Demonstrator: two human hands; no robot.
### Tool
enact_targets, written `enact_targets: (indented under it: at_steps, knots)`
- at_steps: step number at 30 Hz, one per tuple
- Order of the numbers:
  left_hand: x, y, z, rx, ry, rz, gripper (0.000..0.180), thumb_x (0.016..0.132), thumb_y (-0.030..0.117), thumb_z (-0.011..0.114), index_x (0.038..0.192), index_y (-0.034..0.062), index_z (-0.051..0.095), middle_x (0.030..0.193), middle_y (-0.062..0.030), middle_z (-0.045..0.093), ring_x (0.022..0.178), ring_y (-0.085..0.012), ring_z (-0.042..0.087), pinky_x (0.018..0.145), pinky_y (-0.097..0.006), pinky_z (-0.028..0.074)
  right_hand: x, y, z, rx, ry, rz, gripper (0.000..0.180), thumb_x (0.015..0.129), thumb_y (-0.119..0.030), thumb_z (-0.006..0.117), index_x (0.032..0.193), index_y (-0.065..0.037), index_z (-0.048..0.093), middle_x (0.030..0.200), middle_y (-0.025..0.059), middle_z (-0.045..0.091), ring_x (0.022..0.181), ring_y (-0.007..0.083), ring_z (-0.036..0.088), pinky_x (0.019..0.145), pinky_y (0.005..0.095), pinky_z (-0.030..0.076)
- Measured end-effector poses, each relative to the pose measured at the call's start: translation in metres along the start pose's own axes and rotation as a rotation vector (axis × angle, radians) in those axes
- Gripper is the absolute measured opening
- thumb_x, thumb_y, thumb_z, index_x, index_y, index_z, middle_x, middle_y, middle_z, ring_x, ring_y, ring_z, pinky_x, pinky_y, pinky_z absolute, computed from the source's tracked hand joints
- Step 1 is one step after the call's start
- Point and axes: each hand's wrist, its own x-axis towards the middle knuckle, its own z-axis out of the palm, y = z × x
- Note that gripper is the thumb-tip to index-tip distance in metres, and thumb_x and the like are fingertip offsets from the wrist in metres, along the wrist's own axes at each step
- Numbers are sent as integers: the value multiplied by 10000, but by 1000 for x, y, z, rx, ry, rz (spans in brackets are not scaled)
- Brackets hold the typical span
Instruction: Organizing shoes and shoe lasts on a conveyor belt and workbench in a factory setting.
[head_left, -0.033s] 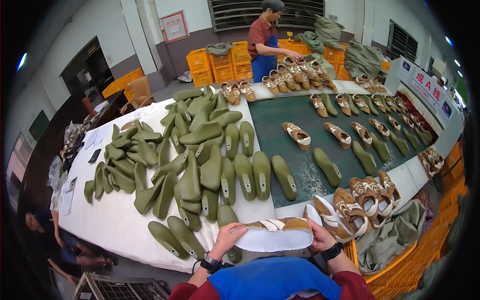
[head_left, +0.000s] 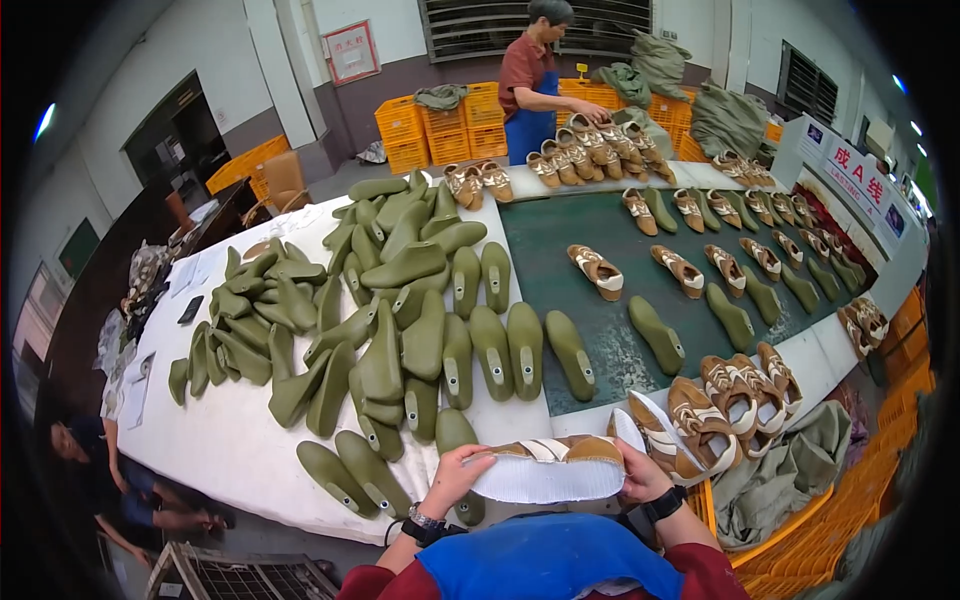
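Observation:
Between my two hands is a brown shoe upper with white stripes (head_left: 545, 478), turned on its side so that its flat white underside faces me. My left hand (head_left: 458, 477) grips one end with its fingers closed. At the opposite end my right hand (head_left: 643, 475) is closed on the same upper. Green shoe lasts (head_left: 380, 365) lie in a big heap on the white table (head_left: 235, 455) beyond my left hand. Two lasts (head_left: 370, 473) rest side by side close to my left wrist. Several more brown and white uppers (head_left: 705, 425) stand grouped just right of my right hand.
A dark green conveyor belt (head_left: 620, 375) carries rows of lasts and uppers to the right. Across it, a person in a blue apron (head_left: 532, 90) handles a pile of uppers. Orange crates (head_left: 830, 545) and grey-green cloth (head_left: 785, 480) are at my right. Another person (head_left: 100, 450) is low at left.

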Motion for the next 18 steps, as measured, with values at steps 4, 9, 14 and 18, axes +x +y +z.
enact_targets:
  at_steps: [4, 9, 14, 18]
  knots:
    - [-2, -4, -3, 5, -7, 14, 283, 845, 157, 616, 1063, -22, 598, 930, -52, 632, 829, -94, 577, 736, -227, 477, -3, -4, 7, -29, -43, -17, 349, 963, -346, 367, 1038, -53, 543, 684, 18, 592, 372, 71, 401, 312, 171, 302]
    - [3, -15, -11, -402, -82, -83, 418, 888, 165, 548, 1258, 21, 419, 1106, -85, 559, 943, -171, 573, 821, -319, 494, -17, 0, 11, -64, -96, -230, 296, 943, -287, 418, 1070, -38, 515, 801, 43, 597, 438, 64, 434, 333, 180, 318]
    - [6, -16, -9, -579, -207, -197, 482, 910, 248, 516, 1321, 102, 311, 1194, -109, 498, 1038, -290, 538, 889, -460, 458, -24, -1, 31, -685, -311, -179, 226, 874, -187, 563, 1009, -8, 536, 697, 27, 567, 487, 71, 540, 405, 207, 420]
    - [14, -16, -12, -504, -57, -207, 577, 864, 389, 554, 1298, 51, 380, 1260, -152, 452, 1138, -297, 464, 974, -424, 370, -10, -6, 36, -826, -453, -301, 262, 895, -273, 561, 846, -20, 516, 627, 7, 514, 440, 65, 508, 391, 199, 403]
